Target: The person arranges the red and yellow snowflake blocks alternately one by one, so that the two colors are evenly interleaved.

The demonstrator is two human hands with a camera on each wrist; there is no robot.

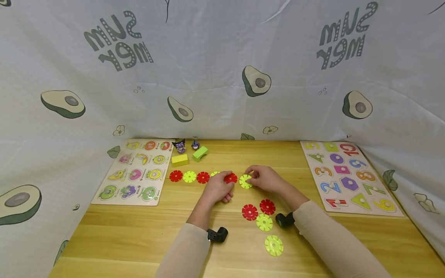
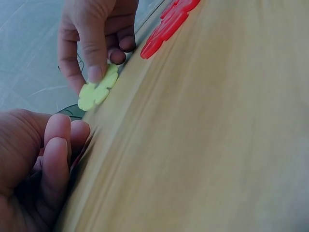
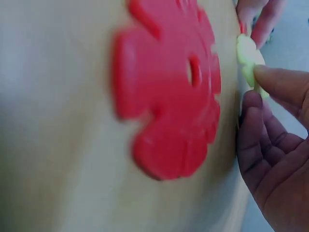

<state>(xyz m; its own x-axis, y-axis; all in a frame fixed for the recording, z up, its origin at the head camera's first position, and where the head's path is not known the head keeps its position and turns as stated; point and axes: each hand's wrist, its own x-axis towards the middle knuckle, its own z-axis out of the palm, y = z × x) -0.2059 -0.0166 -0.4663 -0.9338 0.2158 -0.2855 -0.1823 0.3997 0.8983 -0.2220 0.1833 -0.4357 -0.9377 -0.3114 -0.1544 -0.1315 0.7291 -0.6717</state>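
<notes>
In the head view, my right hand pinches a yellow interlocking disc between thumb and fingers. The right wrist view shows this yellow disc gripped at its edge, tilted up from the table. My left hand holds a red interlocking disc at the table, index finger along its far side and thumb near its right edge; the other fingers curl under. That red disc is the right end of a row: a red disc, a yellow disc, another red disc and a yellow one partly behind my left hand.
Nearer me lie two red discs and two yellow discs. A fruit puzzle board is at left, a number puzzle board at right. Behind the row are a yellow block, a green arch block and two small figurines.
</notes>
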